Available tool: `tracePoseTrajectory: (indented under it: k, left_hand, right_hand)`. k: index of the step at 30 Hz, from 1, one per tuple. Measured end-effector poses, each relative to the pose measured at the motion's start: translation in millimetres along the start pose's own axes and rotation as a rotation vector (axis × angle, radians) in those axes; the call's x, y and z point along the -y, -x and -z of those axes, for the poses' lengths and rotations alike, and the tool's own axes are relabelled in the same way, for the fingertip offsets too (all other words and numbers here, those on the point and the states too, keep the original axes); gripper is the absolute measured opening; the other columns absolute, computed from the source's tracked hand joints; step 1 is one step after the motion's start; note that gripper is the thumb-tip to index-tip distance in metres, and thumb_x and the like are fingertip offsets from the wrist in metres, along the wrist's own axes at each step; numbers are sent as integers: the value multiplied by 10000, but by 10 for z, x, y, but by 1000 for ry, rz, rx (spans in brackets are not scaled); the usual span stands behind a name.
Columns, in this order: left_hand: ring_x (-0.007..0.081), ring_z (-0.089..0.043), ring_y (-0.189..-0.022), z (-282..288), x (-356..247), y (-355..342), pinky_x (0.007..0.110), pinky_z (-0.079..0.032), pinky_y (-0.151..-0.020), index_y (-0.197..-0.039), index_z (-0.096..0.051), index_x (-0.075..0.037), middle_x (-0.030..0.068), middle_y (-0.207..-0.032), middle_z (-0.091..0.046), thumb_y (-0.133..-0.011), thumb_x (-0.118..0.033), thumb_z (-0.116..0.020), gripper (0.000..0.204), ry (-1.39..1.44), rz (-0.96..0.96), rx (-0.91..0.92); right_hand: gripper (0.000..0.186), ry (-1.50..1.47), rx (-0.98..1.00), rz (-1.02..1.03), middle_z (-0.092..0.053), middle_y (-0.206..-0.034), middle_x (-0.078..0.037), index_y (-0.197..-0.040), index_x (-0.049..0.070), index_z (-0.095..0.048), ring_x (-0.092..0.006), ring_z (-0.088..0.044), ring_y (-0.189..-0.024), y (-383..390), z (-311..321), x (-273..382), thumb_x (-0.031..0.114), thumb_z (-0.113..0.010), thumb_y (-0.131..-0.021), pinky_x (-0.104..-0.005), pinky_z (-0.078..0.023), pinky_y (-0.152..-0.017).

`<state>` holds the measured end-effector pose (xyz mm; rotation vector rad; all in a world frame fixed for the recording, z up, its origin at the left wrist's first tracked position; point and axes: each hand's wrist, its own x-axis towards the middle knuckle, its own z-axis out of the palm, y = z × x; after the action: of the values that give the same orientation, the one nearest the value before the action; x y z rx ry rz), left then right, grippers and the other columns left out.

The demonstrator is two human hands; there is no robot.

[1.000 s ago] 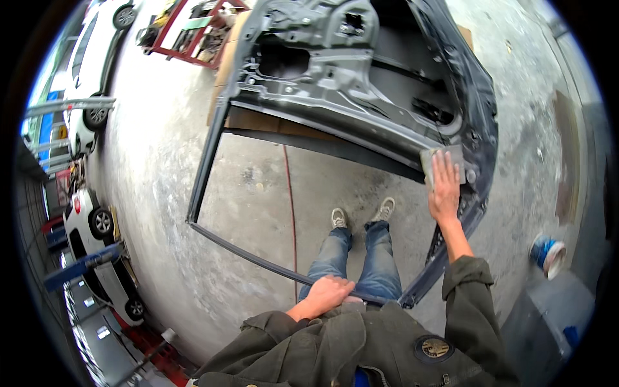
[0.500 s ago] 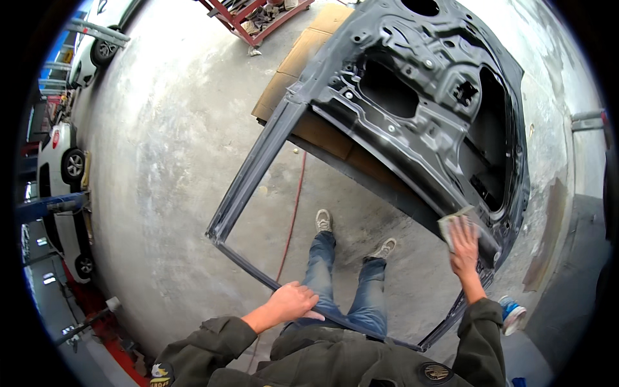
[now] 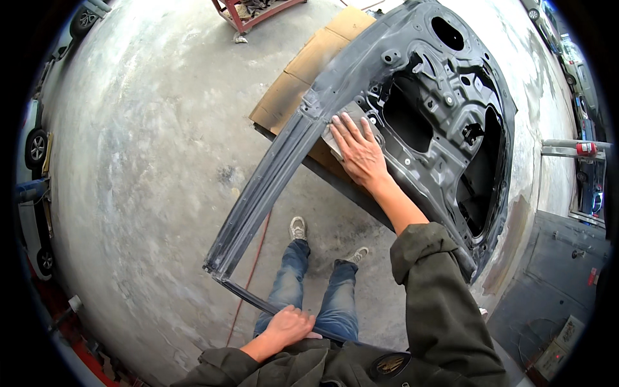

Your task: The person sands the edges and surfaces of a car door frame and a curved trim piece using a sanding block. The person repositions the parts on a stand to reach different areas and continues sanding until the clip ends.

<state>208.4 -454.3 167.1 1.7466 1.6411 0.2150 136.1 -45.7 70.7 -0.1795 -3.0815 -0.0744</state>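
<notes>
A dark grey car door (image 3: 432, 171) lies tilted before me, its bare inner panel full of openings and its window frame (image 3: 271, 168) reaching toward my waist. My right hand (image 3: 361, 155) is spread flat on a thin grey pad (image 3: 331, 138), pressing it on the door beside the upper-left end of the window opening. My left hand (image 3: 290, 329) has its fingers wrapped round the bottom bar of the window frame, close against my legs.
Brown cardboard (image 3: 303, 61) lies under the door. A red metal cart (image 3: 245, 19) stands beyond. A red hose (image 3: 256, 258) runs across the concrete floor by my feet. Cars (image 3: 35, 155) and lifts line the left and right edges; a grey metal panel (image 3: 541, 271) is at lower right.
My right hand and the pad have swept from the door's right end leftward and up to its left end. The view has turned. My left hand still holds the frame.
</notes>
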Motion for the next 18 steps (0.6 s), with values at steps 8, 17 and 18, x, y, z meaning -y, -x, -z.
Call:
tracePoseTrajectory:
  k: [8,17,18]
  left_hand:
    - [247,-667,-667,53,22,12,350,-476,-652,-741,-613,-75,86,-659,-636,-871,-610,-643,551,53,-46,29]
    - [245,-682,-699,-22,26,4,354,-485,-675,-745,-609,-81,90,-690,-660,-889,-566,-635,507,25,-36,60]
    - [249,-684,-700,-25,25,6,359,-488,-678,-746,-608,-83,89,-691,-662,-888,-565,-636,503,22,-38,59]
  right_hand:
    - [707,-109,155,-312,-359,-1629,-174,-1543,-16,-383,-296,-308,-1532,931,271,-67,182,-608,-903,-442,-259,-1236]
    - [600,-69,-111,-283,-385,-1617,-159,-1520,-6,-430,-309,-294,-1536,-218,-124,-14,220,-532,-973,-454,-235,-1253]
    - [635,-1,-117,-236,-402,-1612,-145,-1515,6,-448,-294,-296,-1538,-260,-132,-15,152,-543,-904,-450,-231,-1259]
